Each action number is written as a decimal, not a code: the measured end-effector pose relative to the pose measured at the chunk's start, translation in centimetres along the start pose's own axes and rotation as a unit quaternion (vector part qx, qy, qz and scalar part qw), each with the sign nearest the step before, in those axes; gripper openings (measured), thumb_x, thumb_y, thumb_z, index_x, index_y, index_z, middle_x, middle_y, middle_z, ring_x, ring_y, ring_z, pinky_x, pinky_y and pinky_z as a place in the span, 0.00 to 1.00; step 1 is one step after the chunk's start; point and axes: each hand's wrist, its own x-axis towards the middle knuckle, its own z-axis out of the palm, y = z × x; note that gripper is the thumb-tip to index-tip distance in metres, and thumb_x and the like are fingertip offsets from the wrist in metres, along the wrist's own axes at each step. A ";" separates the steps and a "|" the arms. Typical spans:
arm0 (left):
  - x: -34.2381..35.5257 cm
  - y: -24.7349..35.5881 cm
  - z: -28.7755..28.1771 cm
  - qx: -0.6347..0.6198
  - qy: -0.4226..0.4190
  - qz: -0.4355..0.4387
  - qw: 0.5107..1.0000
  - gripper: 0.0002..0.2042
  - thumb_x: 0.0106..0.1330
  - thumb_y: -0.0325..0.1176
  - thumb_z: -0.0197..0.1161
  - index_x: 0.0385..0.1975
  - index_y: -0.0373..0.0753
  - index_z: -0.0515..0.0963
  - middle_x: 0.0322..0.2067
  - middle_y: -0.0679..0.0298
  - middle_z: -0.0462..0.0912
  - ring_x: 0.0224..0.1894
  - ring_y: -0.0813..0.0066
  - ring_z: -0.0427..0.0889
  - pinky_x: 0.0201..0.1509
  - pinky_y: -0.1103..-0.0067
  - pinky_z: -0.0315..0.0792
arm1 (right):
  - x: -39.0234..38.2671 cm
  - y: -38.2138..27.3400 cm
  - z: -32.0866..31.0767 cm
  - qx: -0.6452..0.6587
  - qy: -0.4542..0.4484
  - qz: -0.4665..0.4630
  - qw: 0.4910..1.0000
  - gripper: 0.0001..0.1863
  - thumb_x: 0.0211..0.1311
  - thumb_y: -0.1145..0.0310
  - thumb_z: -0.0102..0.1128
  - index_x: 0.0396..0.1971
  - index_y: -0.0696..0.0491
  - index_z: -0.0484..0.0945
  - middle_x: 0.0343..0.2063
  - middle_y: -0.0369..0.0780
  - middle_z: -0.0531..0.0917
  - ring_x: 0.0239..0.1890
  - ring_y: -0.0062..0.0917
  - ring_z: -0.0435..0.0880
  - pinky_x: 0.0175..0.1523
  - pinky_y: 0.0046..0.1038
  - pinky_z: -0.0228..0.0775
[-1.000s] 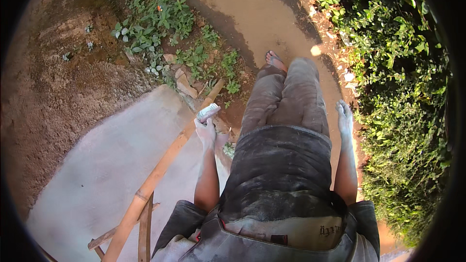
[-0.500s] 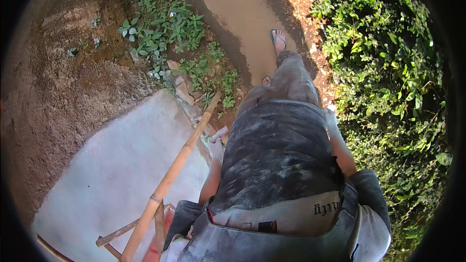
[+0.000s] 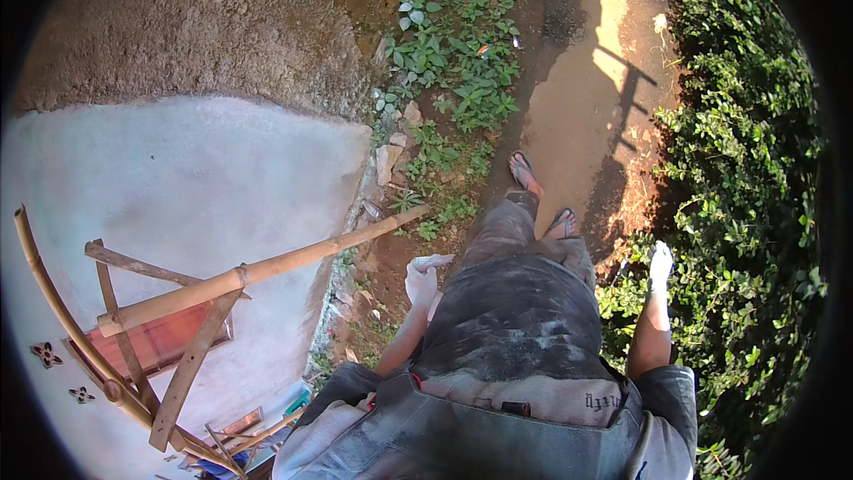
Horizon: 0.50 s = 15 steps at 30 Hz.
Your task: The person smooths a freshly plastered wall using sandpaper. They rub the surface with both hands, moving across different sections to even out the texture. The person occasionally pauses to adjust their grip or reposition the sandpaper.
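Path (image 3: 569, 116): left of hedge (image 3: 746, 178)
Left hand (image 3: 420, 286): closed around pale object (image 3: 435, 260)
Right hand (image 3: 660, 268): nearest hedge, grip unclear

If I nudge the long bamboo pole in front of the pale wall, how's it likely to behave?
The bamboo pole is probably stiff, running nearly straight along its length. Being round, it could roll, though the wooden strut meeting it partway may hold it back.
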 end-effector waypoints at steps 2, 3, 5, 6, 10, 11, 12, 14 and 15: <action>0.7 1.2 0.4 -0.007 0.012 0.008 1.000 0.15 0.54 0.32 0.61 0.41 0.34 0.72 0.36 0.54 0.82 0.41 0.59 0.82 0.47 0.68 0.73 | 0.3 -3.8 2.9 -0.063 -0.068 0.001 0.996 0.13 0.64 0.63 0.54 0.38 0.58 0.78 0.27 0.32 0.78 0.28 0.16 0.73 0.34 0.20 0.67; 1.1 1.7 0.7 -0.006 0.006 0.015 1.000 0.15 0.54 0.32 0.60 0.41 0.34 0.72 0.35 0.54 0.82 0.40 0.58 0.82 0.47 0.68 0.73 | 0.4 -5.6 4.6 -0.122 -0.062 -0.005 0.991 0.13 0.66 0.65 0.52 0.42 0.57 0.78 0.24 0.31 0.77 0.22 0.12 0.69 0.26 0.15 0.59; 2.9 -0.3 2.5 -0.046 0.009 0.027 0.999 0.14 0.54 0.32 0.61 0.39 0.33 0.72 0.32 0.56 0.82 0.36 0.61 0.82 0.45 0.70 0.73 | -2.5 -13.1 9.2 -0.219 -0.080 0.005 0.972 0.19 0.66 0.62 0.51 0.49 0.60 0.75 0.34 0.35 0.80 0.31 0.18 0.76 0.40 0.21 0.68; 3.8 -0.8 2.9 -0.058 0.002 0.023 0.998 0.14 0.54 0.31 0.61 0.39 0.33 0.72 0.31 0.56 0.82 0.35 0.62 0.82 0.44 0.71 0.73 | -1.6 -12.9 9.4 -0.274 -0.086 -0.030 0.957 0.21 0.65 0.60 0.52 0.50 0.60 0.74 0.38 0.37 0.82 0.37 0.21 0.78 0.48 0.23 0.68; 7.1 -2.9 2.3 -0.058 -0.044 -0.032 0.997 0.12 0.54 0.30 0.60 0.37 0.33 0.72 0.29 0.57 0.81 0.32 0.65 0.81 0.41 0.72 0.73 | -5.2 -15.1 11.0 -0.317 -0.047 0.001 0.947 0.22 0.63 0.57 0.52 0.51 0.56 0.75 0.40 0.38 0.82 0.41 0.21 0.77 0.50 0.24 0.67; 7.8 -3.1 1.6 -0.038 -0.054 -0.046 0.997 0.11 0.54 0.30 0.60 0.36 0.33 0.72 0.29 0.57 0.81 0.32 0.66 0.81 0.41 0.72 0.73 | -5.2 -14.2 11.4 -0.341 -0.050 0.025 0.938 0.21 0.63 0.56 0.52 0.51 0.54 0.76 0.40 0.37 0.82 0.41 0.21 0.77 0.50 0.24 0.67; 8.8 -3.2 0.8 -0.023 -0.065 -0.054 0.996 0.11 0.54 0.30 0.60 0.36 0.33 0.72 0.28 0.57 0.80 0.31 0.67 0.80 0.40 0.72 0.72 | -6.8 -13.0 11.4 -0.351 -0.007 0.035 0.936 0.21 0.62 0.55 0.53 0.48 0.52 0.78 0.38 0.36 0.83 0.38 0.22 0.78 0.49 0.24 0.68; 12.5 -2.5 0.6 -0.028 -0.074 -0.035 0.996 0.10 0.54 0.29 0.60 0.35 0.33 0.72 0.27 0.58 0.80 0.29 0.68 0.80 0.38 0.73 0.72 | -8.4 -7.6 9.3 -0.315 0.004 0.112 0.943 0.21 0.61 0.55 0.54 0.48 0.55 0.77 0.35 0.36 0.83 0.35 0.22 0.79 0.44 0.25 0.69; 14.1 -1.4 0.3 -0.069 -0.065 -0.038 0.995 0.10 0.54 0.29 0.60 0.34 0.33 0.72 0.27 0.58 0.80 0.29 0.69 0.80 0.38 0.73 0.72 | -10.0 -6.3 9.0 -0.280 -0.010 0.152 0.948 0.22 0.61 0.55 0.54 0.48 0.56 0.76 0.34 0.37 0.83 0.34 0.21 0.79 0.43 0.25 0.69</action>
